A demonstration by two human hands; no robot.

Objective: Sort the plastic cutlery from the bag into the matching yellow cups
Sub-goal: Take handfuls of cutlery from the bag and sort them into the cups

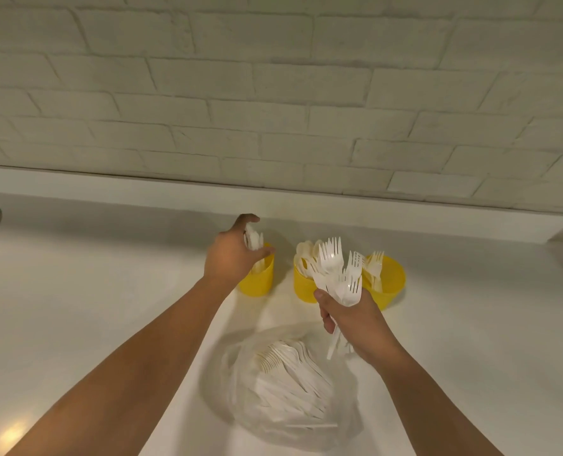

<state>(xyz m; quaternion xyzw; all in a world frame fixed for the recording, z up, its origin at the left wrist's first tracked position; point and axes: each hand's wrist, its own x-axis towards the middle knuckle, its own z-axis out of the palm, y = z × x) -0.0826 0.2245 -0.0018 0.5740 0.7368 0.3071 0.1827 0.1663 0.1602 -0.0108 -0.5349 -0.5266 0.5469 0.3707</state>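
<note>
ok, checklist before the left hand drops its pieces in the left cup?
1. left hand at the left cup rim: ok.
2. Its grip on the white pieces: ok, thumb and fingers curl round them.
3. Pieces match that cup's contents: cannot tell, the hand hides most of both.
4. right hand grips the fork bundle by the handles: ok.
5. Fork destination clear: ok, right cup holds forks, middle cup holds spoons.
6. bag holds more cutlery: ok.
</note>
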